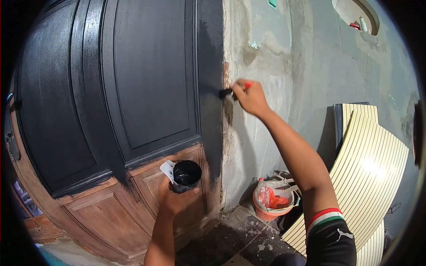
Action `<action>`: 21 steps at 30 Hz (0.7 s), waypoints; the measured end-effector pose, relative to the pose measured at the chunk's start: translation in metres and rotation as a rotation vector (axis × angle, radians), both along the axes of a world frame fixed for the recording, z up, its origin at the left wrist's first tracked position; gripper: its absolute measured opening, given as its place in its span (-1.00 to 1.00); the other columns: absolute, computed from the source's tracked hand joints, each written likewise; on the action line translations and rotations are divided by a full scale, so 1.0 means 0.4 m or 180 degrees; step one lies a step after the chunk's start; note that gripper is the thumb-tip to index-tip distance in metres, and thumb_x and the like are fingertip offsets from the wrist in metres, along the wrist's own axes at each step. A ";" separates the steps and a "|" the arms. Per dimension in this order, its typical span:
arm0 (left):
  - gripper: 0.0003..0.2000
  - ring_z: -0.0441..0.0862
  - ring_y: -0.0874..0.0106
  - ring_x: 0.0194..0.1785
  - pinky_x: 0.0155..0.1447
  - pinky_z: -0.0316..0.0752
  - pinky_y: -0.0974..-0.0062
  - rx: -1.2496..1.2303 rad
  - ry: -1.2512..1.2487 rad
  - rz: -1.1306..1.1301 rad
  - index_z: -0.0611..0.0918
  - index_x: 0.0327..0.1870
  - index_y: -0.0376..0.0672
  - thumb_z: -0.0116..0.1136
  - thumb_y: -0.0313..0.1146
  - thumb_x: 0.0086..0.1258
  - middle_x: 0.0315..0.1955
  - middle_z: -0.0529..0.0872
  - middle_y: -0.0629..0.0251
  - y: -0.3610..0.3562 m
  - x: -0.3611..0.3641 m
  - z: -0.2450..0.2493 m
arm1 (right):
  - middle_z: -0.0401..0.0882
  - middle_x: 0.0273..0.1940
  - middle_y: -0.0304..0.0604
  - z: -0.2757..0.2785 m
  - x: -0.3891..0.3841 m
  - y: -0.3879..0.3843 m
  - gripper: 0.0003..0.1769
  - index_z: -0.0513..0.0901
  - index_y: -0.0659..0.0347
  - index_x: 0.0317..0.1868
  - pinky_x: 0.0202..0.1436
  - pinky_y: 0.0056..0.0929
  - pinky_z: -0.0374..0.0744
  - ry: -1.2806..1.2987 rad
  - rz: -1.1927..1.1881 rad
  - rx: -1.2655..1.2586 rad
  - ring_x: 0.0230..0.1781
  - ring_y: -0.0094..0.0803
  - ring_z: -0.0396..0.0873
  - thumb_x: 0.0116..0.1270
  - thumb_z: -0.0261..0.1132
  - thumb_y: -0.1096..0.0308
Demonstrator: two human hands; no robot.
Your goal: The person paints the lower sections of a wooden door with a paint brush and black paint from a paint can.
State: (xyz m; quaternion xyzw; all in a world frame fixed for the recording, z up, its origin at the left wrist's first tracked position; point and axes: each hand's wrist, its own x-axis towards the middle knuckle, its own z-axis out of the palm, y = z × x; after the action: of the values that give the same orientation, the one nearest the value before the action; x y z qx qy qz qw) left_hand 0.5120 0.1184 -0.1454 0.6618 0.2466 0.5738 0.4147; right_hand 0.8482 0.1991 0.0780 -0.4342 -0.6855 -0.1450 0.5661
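Grey wall [310,57] at right; beside it, a wooden door [151,80], black above and bare brown along its lower panels, presumably stiff and heavy. Striped sheets [370,168], probably light and flexible, lean at lower right. A bucket [267,215] stands on the floor near the wall's base. In front of the lower door, the left hand [170,198] grips a cup [181,189] of black paint, upright; likely light, slippery if smeared, best held low around its sides and kept level. The right hand [254,99] is closed around a brush [226,93], its dark bristles at the door's right edge; stiff handle, soft tip, best held by the handle.
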 end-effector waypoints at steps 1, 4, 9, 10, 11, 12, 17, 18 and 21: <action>-0.31 0.80 0.38 0.16 0.30 0.72 0.35 0.0003 0.0005 0.0013 0.67 0.33 -0.21 0.71 -0.57 0.09 0.11 0.83 0.28 -0.003 0.001 0.003 | 0.71 -0.51 0.04 0.048 0.006 0.002 -0.69 0.82 0.30 -0.18 -0.33 -0.24 0.59 -0.0045 -0.0041 0.0031 -0.54 -0.25 0.65 0.56 0.41 0.18; -0.31 0.80 0.38 0.16 0.31 0.71 0.36 0.0022 0.0014 0.0034 0.67 0.34 -0.21 0.70 -0.58 0.09 0.11 0.83 0.29 -0.011 0.002 0.009 | 0.73 -0.50 -0.01 0.140 -0.027 0.021 -0.68 0.83 0.30 -0.17 -0.33 -0.27 0.57 0.0516 0.0475 0.0931 -0.52 -0.34 0.63 0.59 0.41 0.17; -0.30 0.79 0.38 0.19 0.35 0.70 0.36 -0.0151 -0.0050 0.0038 0.66 0.35 -0.22 0.69 -0.62 0.10 0.12 0.83 0.29 -0.016 0.008 0.015 | 0.72 -0.49 -0.02 0.003 -0.028 0.011 -0.67 0.82 0.29 -0.17 -0.30 -0.28 0.58 0.0276 0.0191 0.0781 -0.50 -0.30 0.66 0.59 0.42 0.14; -0.29 0.79 0.38 0.20 0.36 0.70 0.35 -0.0123 -0.0043 0.0021 0.66 0.35 -0.22 0.70 -0.62 0.10 0.12 0.83 0.28 -0.015 0.007 0.010 | 0.65 -0.52 -0.02 -0.054 -0.011 0.020 -0.63 0.76 0.30 -0.25 -0.29 -0.26 0.59 0.0051 -0.0067 0.0494 -0.51 -0.26 0.64 0.59 0.42 0.13; -0.29 0.78 0.38 0.21 0.37 0.69 0.35 -0.0095 -0.0030 0.0016 0.65 0.36 -0.22 0.70 -0.62 0.10 0.13 0.82 0.28 -0.009 0.007 0.002 | 0.65 -0.53 -0.07 -0.091 -0.004 -0.011 -0.62 0.74 0.31 -0.28 -0.30 -0.27 0.59 0.0106 -0.0031 -0.0110 -0.52 -0.30 0.63 0.59 0.43 0.13; -0.28 0.78 0.37 0.22 0.37 0.69 0.34 -0.0072 -0.0016 0.0017 0.65 0.37 -0.23 0.71 -0.62 0.10 0.14 0.82 0.28 -0.005 0.004 -0.005 | 0.64 -0.54 -0.11 -0.119 -0.010 -0.055 -0.60 0.71 0.32 -0.32 -0.32 -0.27 0.58 0.0154 0.0010 -0.0720 -0.53 -0.34 0.63 0.59 0.43 0.14; -0.17 0.74 0.38 0.30 0.44 0.62 0.35 0.0263 0.0313 0.0045 0.56 0.47 -0.26 0.75 -0.57 0.10 0.22 0.78 0.24 -0.003 0.003 -0.025 | 0.69 -0.49 -0.26 -0.154 -0.108 -0.276 -0.64 0.72 0.31 -0.30 -0.31 -0.40 0.58 0.0651 0.0952 -0.1366 -0.47 -0.52 0.64 0.61 0.44 0.20; -0.14 0.73 0.37 0.32 0.46 0.60 0.33 0.0264 0.0243 -0.0035 0.54 0.49 -0.27 0.77 -0.52 0.10 0.24 0.78 0.21 0.009 0.007 -0.039 | 0.70 -0.48 -0.28 -0.150 -0.120 -0.308 -0.65 0.73 0.31 -0.29 -0.31 -0.43 0.58 0.0660 0.1144 -0.1432 -0.45 -0.54 0.65 0.62 0.44 0.21; -0.05 0.69 0.32 0.39 0.52 0.57 0.29 0.0291 0.0251 -0.0173 0.45 0.57 -0.28 0.80 -0.45 0.12 0.31 0.74 0.16 0.022 0.011 -0.064 | 0.72 -0.48 -0.23 -0.125 -0.197 -0.409 -0.69 0.77 0.31 -0.26 -0.32 -0.39 0.59 0.0259 0.1240 -0.1894 -0.47 -0.53 0.65 0.58 0.47 0.22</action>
State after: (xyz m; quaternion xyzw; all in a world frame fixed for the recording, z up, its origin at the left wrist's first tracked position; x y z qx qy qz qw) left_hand 0.5164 0.1271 -0.1709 0.7086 0.2182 0.5465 0.3894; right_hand 0.7694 0.0355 0.0280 -0.4466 -0.7446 0.1890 0.4587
